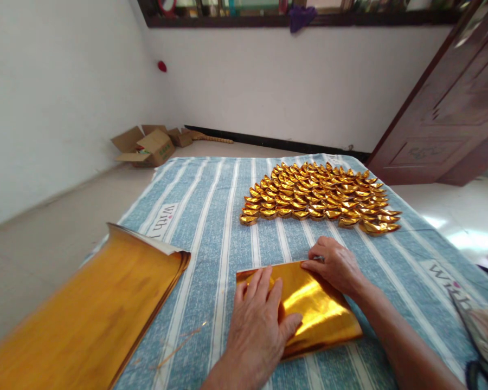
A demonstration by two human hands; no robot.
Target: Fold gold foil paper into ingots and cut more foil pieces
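A folded sheet of shiny gold foil paper (309, 309) lies on the striped tablecloth in front of me. My left hand (256, 317) rests on its left part, palm down with the fingers spread. At the paper's far right corner, my right hand (335, 265) has its fingers curled and pinched together. A small greyish sliver (319, 259) shows between those fingers, too small to name. Beyond the hands stand several rows of folded gold paper ingots (313, 192). Left of the hands, a stack of large gold foil sheets (93, 303) hangs past the table's left side.
Scissors (477, 346) lie at the right edge, partly cut off by the frame. Thin gold trimmings (183, 344) lie on the blue and white tablecloth (203, 216). On the floor behind are open cardboard boxes (158, 146). A brown wooden door (443, 108) stands at the right.
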